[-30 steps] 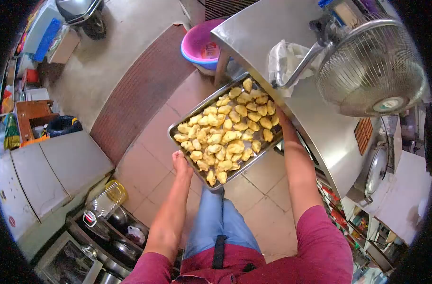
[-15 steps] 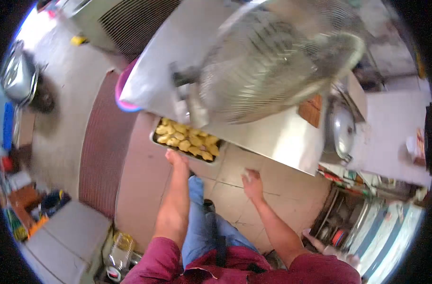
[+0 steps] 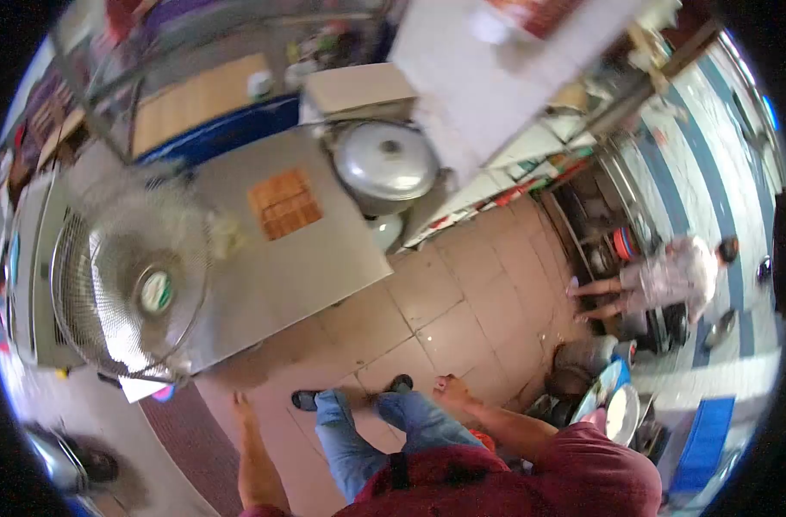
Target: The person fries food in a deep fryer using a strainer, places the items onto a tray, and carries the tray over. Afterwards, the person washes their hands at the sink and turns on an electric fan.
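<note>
Low over the tiled floor, my left hand hangs near the front edge of the metal table; it is small and blurred, and its fingers cannot be made out. My right hand is out to the right of my jeans, fingers loosely apart, with nothing visible in it. The tray of yellow pieces does not show in this view. A large metal fan stands at the table's left end, and a brown slatted mat lies on the tabletop.
A lidded metal pot stands beside the table, near a white counter. Another person bends by a rack at the right. Pots and a white basin are at lower right. A dark red floor mat lies at lower left.
The view has swung right, so the table and fan now lie further left. My right hand left the tray earlier; now the tray is out of view and both hands are apart.
</note>
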`<state>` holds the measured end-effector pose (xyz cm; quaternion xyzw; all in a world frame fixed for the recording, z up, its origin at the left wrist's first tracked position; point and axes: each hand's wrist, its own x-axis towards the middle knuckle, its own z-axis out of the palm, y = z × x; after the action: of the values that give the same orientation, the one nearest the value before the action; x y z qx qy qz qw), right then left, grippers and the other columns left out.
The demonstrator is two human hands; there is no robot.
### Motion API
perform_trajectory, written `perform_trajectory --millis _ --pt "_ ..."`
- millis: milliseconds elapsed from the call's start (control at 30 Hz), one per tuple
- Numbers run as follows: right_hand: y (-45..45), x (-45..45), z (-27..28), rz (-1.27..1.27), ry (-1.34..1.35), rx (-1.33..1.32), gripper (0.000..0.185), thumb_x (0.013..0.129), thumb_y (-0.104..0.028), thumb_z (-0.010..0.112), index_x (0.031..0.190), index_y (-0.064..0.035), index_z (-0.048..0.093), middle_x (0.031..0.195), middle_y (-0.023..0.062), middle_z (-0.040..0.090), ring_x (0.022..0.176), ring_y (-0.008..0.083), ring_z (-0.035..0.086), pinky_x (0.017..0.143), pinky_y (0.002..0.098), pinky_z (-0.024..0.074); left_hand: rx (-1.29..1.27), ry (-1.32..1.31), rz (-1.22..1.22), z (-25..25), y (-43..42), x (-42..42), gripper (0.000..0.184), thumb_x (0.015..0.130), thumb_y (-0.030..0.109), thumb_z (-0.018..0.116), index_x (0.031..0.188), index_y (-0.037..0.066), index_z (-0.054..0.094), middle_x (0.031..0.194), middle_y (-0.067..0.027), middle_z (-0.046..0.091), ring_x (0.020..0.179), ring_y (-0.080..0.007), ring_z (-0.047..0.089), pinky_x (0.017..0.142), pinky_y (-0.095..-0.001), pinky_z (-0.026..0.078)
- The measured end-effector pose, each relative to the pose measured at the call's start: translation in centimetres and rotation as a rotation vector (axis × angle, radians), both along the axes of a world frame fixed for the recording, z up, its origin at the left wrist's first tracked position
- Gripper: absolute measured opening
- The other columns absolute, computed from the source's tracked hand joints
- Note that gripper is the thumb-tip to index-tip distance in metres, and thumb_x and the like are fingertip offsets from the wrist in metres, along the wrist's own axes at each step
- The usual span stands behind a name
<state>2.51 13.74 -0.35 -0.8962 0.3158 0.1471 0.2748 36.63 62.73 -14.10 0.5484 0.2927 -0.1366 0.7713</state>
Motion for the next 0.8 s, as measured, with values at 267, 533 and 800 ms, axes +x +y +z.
perform_trajectory --millis 267,533,800 --pt "-7.6 -4.6 -3.7 -0.117 -0.138 0.141 0.037 0.082 -0.038 0.056 0.103 -0.0083 0.065 0.105 0.0171 0.064 0.098 0.0324 0.061 0.083 0.0411 0.0492 0.411 0.000 -0.893 2.7 -7.5 -8.5 0.048 0.092 0.047 0.041 0.128 0.016 0.044 0.116 -0.0058 0.055 0.087 -0.0298 0.057 0.067 -0.0491 0.047" --pt "-18.9 -15.2 0.4 -0.684 -0.071 0.198 0.038 0.085 -0.036 0.056 0.109 -0.0065 0.064 0.096 0.0198 0.067 0.093 0.0343 0.063 0.084 0.0389 0.0488 0.462 0.560 -0.989 4.4 -23.2 -17.0 0.025 0.088 0.031 0.052 0.104 0.013 0.055 0.085 -0.0069 0.058 0.071 -0.0245 0.062 0.056 -0.0388 0.050" --pt "-29.7 -15.0 0.5 -0.837 -0.282 0.308 0.041 0.088 -0.038 0.054 0.110 -0.0042 0.063 0.099 0.0214 0.066 0.095 0.0344 0.064 0.083 0.0389 0.0490 0.488 0.256 -1.151 4.9 -43.6 -8.1 0.011 0.087 0.026 0.054 0.091 0.017 0.057 0.074 -0.0063 0.057 0.058 -0.0225 0.057 0.049 -0.0371 0.047"
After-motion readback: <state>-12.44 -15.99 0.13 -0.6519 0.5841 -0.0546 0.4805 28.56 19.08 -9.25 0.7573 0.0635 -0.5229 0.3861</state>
